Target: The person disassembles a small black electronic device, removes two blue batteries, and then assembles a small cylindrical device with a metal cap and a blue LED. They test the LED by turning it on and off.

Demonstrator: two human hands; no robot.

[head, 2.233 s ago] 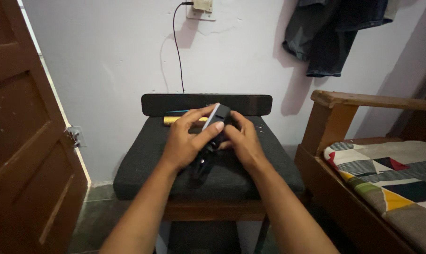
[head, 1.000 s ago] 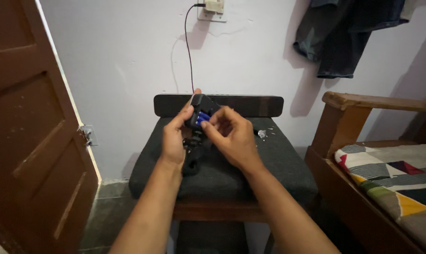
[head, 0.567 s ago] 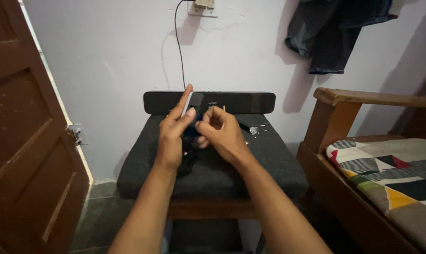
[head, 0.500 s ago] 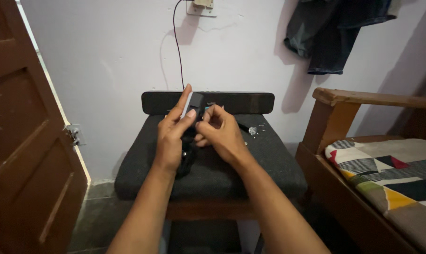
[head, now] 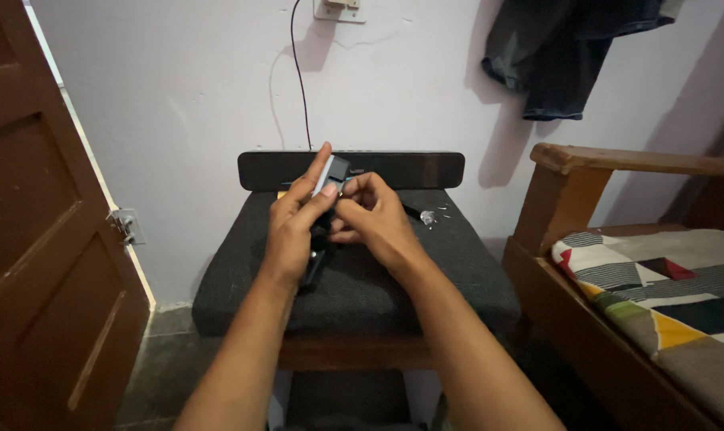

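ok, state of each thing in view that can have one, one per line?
small black handheld device: held above the seat, tilted
left hand: gripping the device, index finger straight
right hand: fingers curled at the device
brown wooden door: open
black cable: hanging down the wall
dark garment: hanging on the wall
grey cushioned stool: upright

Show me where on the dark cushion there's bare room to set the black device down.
The cushion is bare along its left side, between the left hand and the left edge, and along the front edge. Its right side, near the bed frame, is bare too. It is crowded at the back: the black soundbar, and small scraps beside the right hand.
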